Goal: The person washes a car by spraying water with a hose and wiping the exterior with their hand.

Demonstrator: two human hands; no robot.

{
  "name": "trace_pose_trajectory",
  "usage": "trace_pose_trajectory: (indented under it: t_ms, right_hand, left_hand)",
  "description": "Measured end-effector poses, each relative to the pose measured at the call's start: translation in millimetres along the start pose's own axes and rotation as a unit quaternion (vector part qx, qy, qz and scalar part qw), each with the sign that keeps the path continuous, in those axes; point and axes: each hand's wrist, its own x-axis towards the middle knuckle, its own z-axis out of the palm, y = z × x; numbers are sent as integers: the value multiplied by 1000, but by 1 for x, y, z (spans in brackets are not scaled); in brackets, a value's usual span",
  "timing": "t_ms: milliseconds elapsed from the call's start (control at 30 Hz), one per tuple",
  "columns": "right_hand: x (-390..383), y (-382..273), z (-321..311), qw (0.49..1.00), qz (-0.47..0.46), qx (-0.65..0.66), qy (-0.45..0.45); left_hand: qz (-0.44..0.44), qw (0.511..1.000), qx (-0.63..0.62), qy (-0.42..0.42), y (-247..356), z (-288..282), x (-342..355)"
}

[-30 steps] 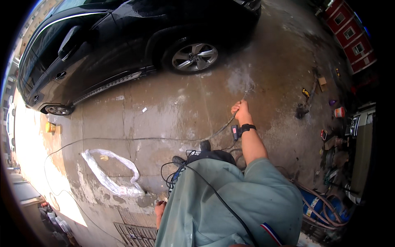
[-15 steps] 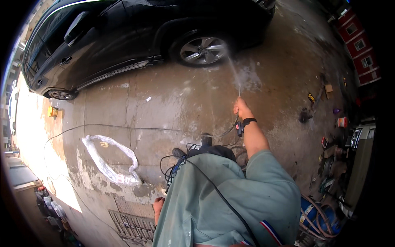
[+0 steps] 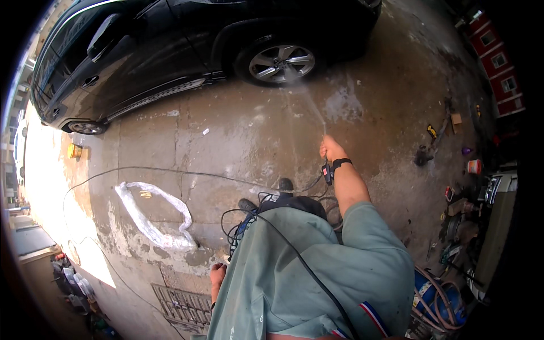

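Note:
My right hand point(image 3: 332, 149), at the end of an outstretched arm, is closed around the grip of a spray gun point(image 3: 326, 173) with a thin nozzle. A jet of water point(image 3: 310, 103) leaves it and strikes the lower part of the front wheel point(image 3: 281, 63) of a black car point(image 3: 153, 59). Below the grip a dark hose point(image 3: 311, 184) runs off toward my feet. Low beside my body hangs my left hand point(image 3: 217, 274), its fingers curled; whether anything is inside them is hidden.
Hose loops point(image 3: 232, 218) lie around my shoes. A white plastic ring-shaped bundle point(image 3: 144, 224) rests on the wet concrete, above a metal drain grate point(image 3: 181, 306). A yellow bucket point(image 3: 74, 151) stands left; tools, a white-and-orange tub point(image 3: 474, 166) and a blue tank point(image 3: 433, 300) are right.
The water jet has swung left, from the wheel's right edge to its lower middle. My right hand has tilted slightly with the gun; my left hand has barely moved.

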Motion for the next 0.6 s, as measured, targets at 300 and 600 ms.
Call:
trace_pose_trajectory:
  t_ms: [300,600]
  right_hand:
    - [9,8,26,994,0,-93,-49]
    - [-7,-10,53,985,-111,-88,-102]
  left_hand:
    - [14,1000,-2,-3,-13,2,5]
    - [2,1000,6,6,-19,4,6]
